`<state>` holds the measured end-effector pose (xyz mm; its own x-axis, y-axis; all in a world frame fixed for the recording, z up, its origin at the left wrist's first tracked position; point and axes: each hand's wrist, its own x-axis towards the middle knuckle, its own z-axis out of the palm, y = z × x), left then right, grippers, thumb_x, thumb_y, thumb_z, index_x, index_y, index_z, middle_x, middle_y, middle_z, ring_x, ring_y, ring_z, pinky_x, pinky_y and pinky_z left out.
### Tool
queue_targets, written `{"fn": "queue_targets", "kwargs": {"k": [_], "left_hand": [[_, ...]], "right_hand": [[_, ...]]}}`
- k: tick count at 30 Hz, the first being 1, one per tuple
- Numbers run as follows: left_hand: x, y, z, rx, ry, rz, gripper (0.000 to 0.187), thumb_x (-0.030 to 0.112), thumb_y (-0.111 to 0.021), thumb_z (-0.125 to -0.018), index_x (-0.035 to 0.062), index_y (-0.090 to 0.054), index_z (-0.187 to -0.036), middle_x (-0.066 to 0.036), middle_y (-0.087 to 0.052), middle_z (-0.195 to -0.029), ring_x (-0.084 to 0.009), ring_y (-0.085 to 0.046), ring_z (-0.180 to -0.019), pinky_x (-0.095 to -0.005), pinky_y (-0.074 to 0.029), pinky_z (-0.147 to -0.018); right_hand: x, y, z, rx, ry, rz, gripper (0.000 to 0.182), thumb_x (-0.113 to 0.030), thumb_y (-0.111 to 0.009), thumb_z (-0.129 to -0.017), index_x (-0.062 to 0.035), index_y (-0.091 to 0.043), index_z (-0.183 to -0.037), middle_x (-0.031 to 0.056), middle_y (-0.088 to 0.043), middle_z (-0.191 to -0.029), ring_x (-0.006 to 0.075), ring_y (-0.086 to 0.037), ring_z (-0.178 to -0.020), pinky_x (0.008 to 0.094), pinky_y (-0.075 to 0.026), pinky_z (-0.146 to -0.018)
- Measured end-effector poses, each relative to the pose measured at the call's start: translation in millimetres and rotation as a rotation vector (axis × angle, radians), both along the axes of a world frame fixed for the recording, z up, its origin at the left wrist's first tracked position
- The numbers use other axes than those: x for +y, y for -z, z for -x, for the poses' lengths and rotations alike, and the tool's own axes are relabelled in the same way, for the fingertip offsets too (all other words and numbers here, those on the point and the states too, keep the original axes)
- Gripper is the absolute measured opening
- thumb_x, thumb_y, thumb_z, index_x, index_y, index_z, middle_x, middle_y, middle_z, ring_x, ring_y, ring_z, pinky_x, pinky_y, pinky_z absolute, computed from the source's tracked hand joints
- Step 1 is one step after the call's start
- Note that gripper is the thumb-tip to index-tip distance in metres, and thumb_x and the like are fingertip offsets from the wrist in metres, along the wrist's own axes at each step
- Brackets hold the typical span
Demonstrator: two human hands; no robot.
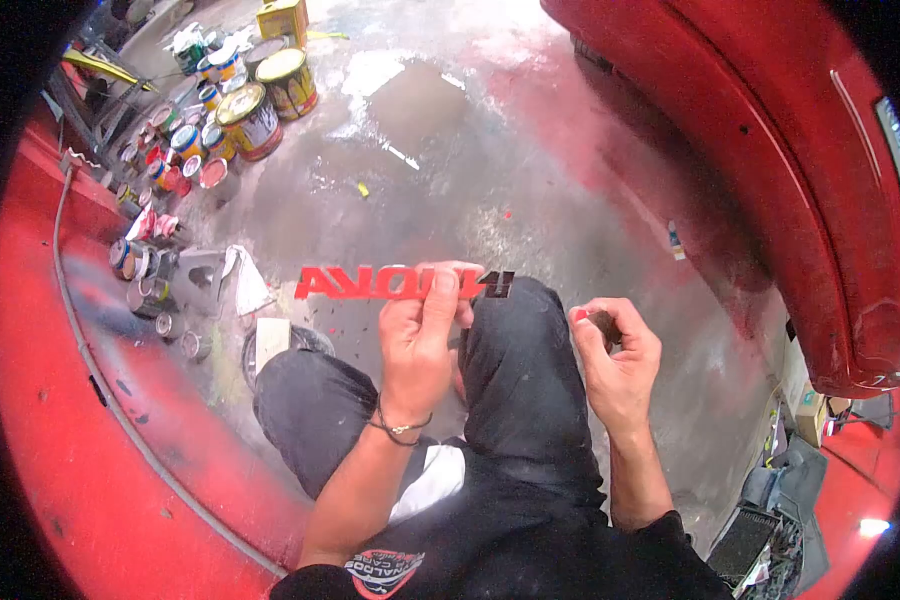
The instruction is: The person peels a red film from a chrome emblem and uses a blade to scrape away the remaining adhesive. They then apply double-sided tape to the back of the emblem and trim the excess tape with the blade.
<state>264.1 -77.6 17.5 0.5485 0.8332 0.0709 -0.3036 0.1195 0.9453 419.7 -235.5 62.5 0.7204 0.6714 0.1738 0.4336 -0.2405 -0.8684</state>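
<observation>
My left hand (425, 330) is closed on a car lettering badge (360, 283), thumb across its front. The badge's letters are mostly red. At its right end the last letter is dark, in front of my knee. My fingers hide part of the middle letters. To the right of the badge and apart from it, my right hand (622, 365) is closed in a pinch. A small red scrap (578, 314) shows at the thumb tip. Something dark brown (604, 324) appears inside the curled fingers; I cannot make it out.
Paint cans (250, 120) crowd the floor at upper left. A grey step stool (205, 280) with a white cloth (245, 280) stands at left. Red car panels (750, 150) rise at right, and a red body panel (80, 400) lies along the left. Dark car parts (770, 510) sit lower right.
</observation>
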Motion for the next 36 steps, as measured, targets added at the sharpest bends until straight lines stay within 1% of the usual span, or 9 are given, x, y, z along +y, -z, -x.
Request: {"fn": "queue_targets", "kwargs": {"k": [5,7,9,15,18,21,24,27,36], "left_hand": [[1,-14,2,-0.129,-0.054,0.104,0.022,0.015,-0.059,-0.111,0.0000,-0.070,-0.123,-0.004,-0.069,-0.095,-0.0122,-0.063,-0.084,-0.0298,-0.052,-0.076],[1,-17,5,-0.149,-0.064,0.077,0.022,0.013,-0.060,-0.110,0.0005,-0.070,-0.125,-0.004,-0.070,-0.096,-0.0120,-0.063,-0.084,-0.0298,-0.053,-0.077],[0,-20,6,-0.166,-0.070,0.104,0.019,0.012,-0.063,-0.108,0.0014,-0.073,-0.121,-0.005,-0.072,-0.096,-0.0123,-0.065,-0.079,-0.0297,-0.053,-0.074],[7,-26,11,-0.095,-0.116,0.109,0.020,0.021,-0.065,-0.109,0.0034,-0.075,-0.114,-0.002,-0.071,-0.090,-0.0096,-0.062,-0.072,-0.0273,-0.050,-0.067],[13,-15,17,-0.117,-0.142,0.209,0.025,0.026,-0.062,-0.112,0.0047,-0.075,-0.113,0.000,-0.067,-0.084,-0.0081,-0.058,-0.067,-0.0256,-0.046,-0.063],[21,-11,16,-0.146,-0.134,0.261,0.028,0.029,-0.057,-0.114,0.0055,-0.072,-0.117,0.001,-0.064,-0.081,-0.0076,-0.055,-0.065,-0.0250,-0.045,-0.060],[28,-12,13,-0.161,-0.190,0.334,0.030,0.028,-0.054,-0.115,0.0037,-0.068,-0.123,0.000,-0.066,-0.085,-0.0082,-0.057,-0.067,-0.0249,-0.046,-0.059],[36,-12,16,-0.113,-0.256,0.301,0.029,0.028,-0.054,-0.115,0.0036,-0.067,-0.125,-0.002,-0.067,-0.089,-0.0089,-0.059,-0.068,-0.0252,-0.047,-0.060],[33,-7,12,-0.113,-0.414,0.243,0.020,0.026,-0.060,-0.112,0.0080,-0.065,-0.120,-0.004,-0.072,-0.099,-0.0111,-0.066,-0.082,-0.0288,-0.053,-0.066]], "right_hand": [[17,-4,12,0.017,0.041,0.085,0.030,-0.006,-0.074,-0.095,-0.0036,-0.073,-0.126,-0.0038,-0.065,-0.081,0.0049,-0.055,-0.073,0.0248,-0.047,-0.068],[18,0,14,-0.035,0.027,0.129,0.027,-0.014,-0.078,-0.095,-0.0051,-0.076,-0.121,-0.0011,-0.067,-0.076,0.0059,-0.056,-0.068,0.0267,-0.048,-0.065],[17,6,10,-0.078,-0.033,0.120,0.019,-0.010,-0.079,-0.098,-0.0017,-0.074,-0.114,-0.0102,-0.053,-0.077,0.0022,-0.043,-0.069,0.0219,-0.036,-0.062],[31,-24,13,-0.177,0.027,-0.046,0.006,-0.008,-0.078,-0.096,-0.0020,-0.077,-0.097,-0.0042,-0.050,-0.065,0.0039,-0.044,-0.063,0.0248,-0.036,-0.058],[26,-46,10,-0.270,-0.041,0.084,0.004,-0.002,-0.075,-0.093,-0.0035,-0.078,-0.095,-0.0006,-0.057,-0.067,0.0043,-0.048,-0.066,0.0250,-0.038,-0.060],[42,-35,-7,-0.630,-0.227,-0.157,0.014,0.002,-0.072,-0.090,-0.0051,-0.080,-0.099,0.0008,-0.062,-0.068,0.0059,-0.048,-0.064,0.0249,-0.039,-0.061],[70,-34,-19,-0.688,-0.288,-0.167,0.022,-0.002,-0.074,-0.084,-0.0078,-0.079,-0.104,0.0114,-0.075,-0.080,0.0203,-0.072,-0.073,0.0359,-0.050,-0.070],[113,-16,-27,-0.305,-0.275,-0.253,0.008,-0.003,-0.072,-0.094,-0.0043,-0.078,-0.097,0.0054,-0.056,-0.062,0.0085,-0.048,-0.058,0.0295,-0.039,-0.056],[116,0,-24,0.023,-0.190,0.033,0.020,-0.023,-0.077,-0.098,-0.0032,-0.072,-0.100,0.0014,-0.059,-0.072,0.0083,-0.052,-0.068,0.0307,-0.047,-0.063]]}}
